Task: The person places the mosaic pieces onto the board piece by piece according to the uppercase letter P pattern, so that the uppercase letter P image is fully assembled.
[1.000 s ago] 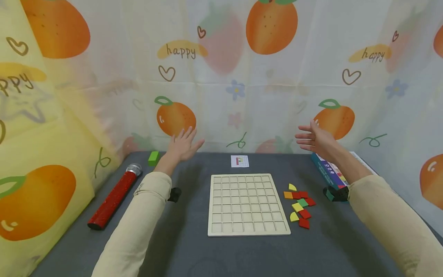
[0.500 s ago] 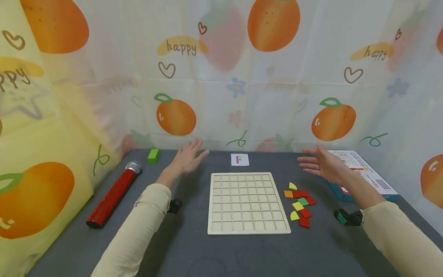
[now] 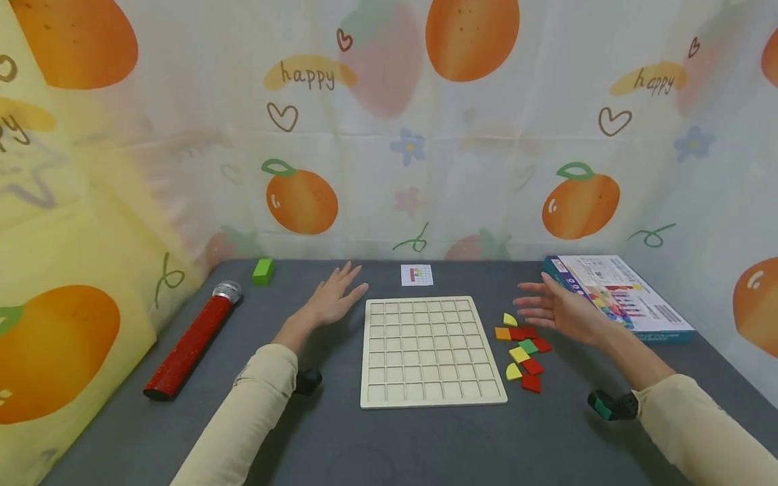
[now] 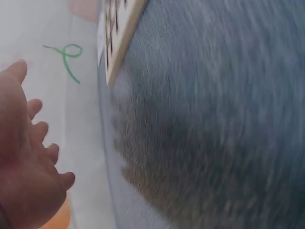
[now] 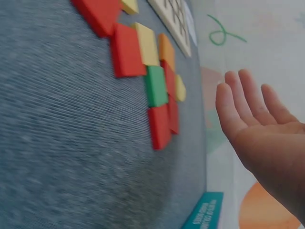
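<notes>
I see left hand point(image 3: 328, 300) and right hand point(image 3: 566, 312) lower now, extended, holding nothing, the tiles point(image 3: 519, 354) right of centre not yet picked up.

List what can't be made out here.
Head: fine pattern on the card, too small.
Head: part of the box, hidden behind the right hand.
Left wrist: most of the board, cut off by the top edge.
Right wrist: one red tile, partly cut off by the top edge.
</notes>
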`<action>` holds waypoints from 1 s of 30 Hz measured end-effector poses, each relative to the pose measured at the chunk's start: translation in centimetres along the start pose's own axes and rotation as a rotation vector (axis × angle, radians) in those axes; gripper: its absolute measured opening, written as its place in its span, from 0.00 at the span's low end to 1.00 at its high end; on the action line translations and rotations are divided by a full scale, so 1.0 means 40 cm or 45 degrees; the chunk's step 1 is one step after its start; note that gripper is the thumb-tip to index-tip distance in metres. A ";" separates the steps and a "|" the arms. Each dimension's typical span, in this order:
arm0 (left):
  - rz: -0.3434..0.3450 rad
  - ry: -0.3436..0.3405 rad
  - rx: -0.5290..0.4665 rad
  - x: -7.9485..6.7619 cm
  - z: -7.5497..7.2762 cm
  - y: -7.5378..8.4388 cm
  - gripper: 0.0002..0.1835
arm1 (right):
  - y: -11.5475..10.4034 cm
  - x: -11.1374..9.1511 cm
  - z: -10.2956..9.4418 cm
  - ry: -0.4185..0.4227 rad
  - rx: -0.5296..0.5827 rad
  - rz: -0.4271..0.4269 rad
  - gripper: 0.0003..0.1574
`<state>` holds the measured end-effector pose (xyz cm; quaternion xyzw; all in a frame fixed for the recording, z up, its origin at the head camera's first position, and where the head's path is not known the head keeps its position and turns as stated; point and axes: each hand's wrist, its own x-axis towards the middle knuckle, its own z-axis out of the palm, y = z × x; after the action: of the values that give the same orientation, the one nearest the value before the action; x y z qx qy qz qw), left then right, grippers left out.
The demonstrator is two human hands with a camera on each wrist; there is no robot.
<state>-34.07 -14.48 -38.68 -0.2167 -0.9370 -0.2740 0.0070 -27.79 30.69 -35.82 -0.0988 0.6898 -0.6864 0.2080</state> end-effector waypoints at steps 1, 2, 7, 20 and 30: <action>-0.008 -0.016 -0.003 -0.003 0.003 0.006 0.37 | 0.005 0.000 0.004 -0.007 0.011 0.002 0.45; -0.025 -0.045 -0.014 -0.007 0.002 0.016 0.36 | 0.011 0.000 0.007 -0.022 0.023 0.004 0.41; -0.027 -0.104 -0.056 -0.015 0.027 0.033 0.34 | 0.037 0.001 0.025 -0.102 0.030 0.020 0.36; -0.006 -0.233 0.000 -0.025 0.061 0.052 0.34 | 0.077 0.006 0.058 -0.303 -0.342 0.037 0.33; -0.033 -0.418 0.055 -0.038 0.056 0.065 0.33 | 0.090 0.001 0.093 -0.318 -0.554 -0.086 0.25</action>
<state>-31.39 -11.97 -39.48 -0.2462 -0.9340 -0.2146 -0.1450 -25.71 27.45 -39.30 -0.2483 0.7866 -0.5109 0.2422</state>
